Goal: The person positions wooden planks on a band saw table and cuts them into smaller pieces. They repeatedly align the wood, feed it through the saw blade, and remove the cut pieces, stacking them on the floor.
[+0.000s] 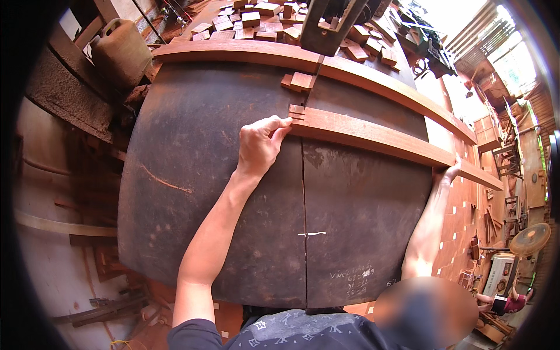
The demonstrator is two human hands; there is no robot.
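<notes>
A long reddish wooden beam lies across the dark saw table, its left end marked by a few narrow slots. My left hand pinches that slotted end at its near corner with thumb and forefinger. At the beam's right part, past the table's edge, my right hand grips it from the near side; its fingers are partly hidden by the wood. A thin upright saw blade stands just behind the slotted end, below a dark blade guide. Beside the blade sit small wood blocks.
Behind the beam, a second long wooden bar spans the table. Many offcuts are heaped beyond it. A tan jerrycan stands at the far left. Another person is at the lower right, near a round fan.
</notes>
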